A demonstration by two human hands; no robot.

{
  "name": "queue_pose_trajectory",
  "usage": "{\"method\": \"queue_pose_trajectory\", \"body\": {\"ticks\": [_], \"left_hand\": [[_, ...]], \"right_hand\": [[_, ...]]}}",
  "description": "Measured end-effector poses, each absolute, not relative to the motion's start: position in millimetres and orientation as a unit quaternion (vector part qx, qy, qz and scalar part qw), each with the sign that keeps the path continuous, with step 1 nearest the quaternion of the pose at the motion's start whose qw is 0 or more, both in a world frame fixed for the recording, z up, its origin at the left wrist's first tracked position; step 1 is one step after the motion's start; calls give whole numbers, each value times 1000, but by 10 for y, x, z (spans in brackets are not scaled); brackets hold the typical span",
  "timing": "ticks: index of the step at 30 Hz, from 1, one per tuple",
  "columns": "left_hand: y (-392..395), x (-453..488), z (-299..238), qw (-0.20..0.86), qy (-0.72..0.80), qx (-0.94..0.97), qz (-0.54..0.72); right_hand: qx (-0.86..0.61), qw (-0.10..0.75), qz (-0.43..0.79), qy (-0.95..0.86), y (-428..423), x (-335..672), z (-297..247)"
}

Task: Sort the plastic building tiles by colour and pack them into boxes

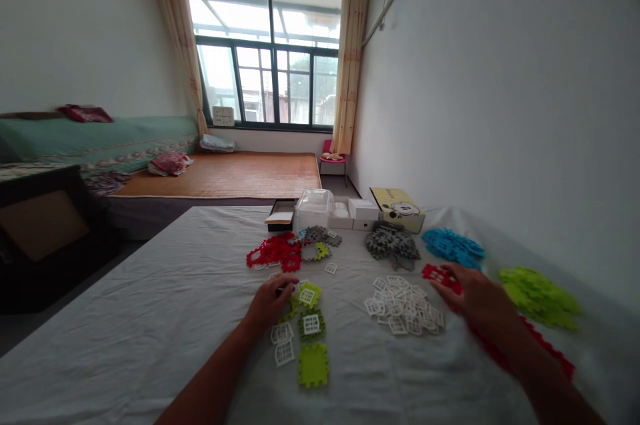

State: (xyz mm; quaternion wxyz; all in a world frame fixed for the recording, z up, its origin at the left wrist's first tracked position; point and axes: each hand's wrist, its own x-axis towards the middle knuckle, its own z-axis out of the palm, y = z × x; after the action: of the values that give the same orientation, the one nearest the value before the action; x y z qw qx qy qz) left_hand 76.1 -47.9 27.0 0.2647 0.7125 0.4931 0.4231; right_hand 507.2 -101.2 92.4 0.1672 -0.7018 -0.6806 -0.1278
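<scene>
1. We look down on our two hands at work over a table point(150, 318) draped in white cloth.
2. Our left hand point(270, 302), fingers curled, touches the far end of a row of lime-green tiles point(313, 365). Some of the tiles carry white window frames, and loose frames lie just beside them.
3. Our right hand point(475, 295), fingers laid flat, rests on red pieces point(435, 273) to the right of a white frame pile point(405, 305).
4. Farther off lie a red heap point(275, 252), a grey heap point(393, 245) and a blue heap point(453, 245). A lime heap point(540, 295) sits at the right edge.
5. A clear tub point(314, 206) and a yellow box point(400, 208) line the far edge. Beyond them is a curtained window point(270, 52).
</scene>
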Motion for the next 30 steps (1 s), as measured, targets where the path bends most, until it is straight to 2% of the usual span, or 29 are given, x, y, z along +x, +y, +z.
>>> {"method": "queue_pose_trajectory", "body": {"ticks": [4,7,9,12,17,21,26,30], "left_hand": [[-484,785,285,265,494,712,424],[-494,796,288,266,498,711,421],[-496,791,281,267,503,705,423],[-492,766,261,290,505,685,438],[-477,729,231,323,502,662,453],[-469,726,207,323,498,662,458],[-445,713,159,305,500,673,451],[-426,713,137,295,501,682,443]], "right_hand": [[-779,130,-127,-600,-1226,5830,742],[-765,140,-137,-613,-1223,5823,649],[-712,177,-123,-668,-1145,5525,651],[-595,210,-24,-775,-1010,4784,732],[-447,150,115,-874,-845,3475,816],[-432,144,101,-884,-689,2846,695],[-450,140,74,-879,-629,2639,495],[-465,183,138,-855,-626,2724,401]]}}
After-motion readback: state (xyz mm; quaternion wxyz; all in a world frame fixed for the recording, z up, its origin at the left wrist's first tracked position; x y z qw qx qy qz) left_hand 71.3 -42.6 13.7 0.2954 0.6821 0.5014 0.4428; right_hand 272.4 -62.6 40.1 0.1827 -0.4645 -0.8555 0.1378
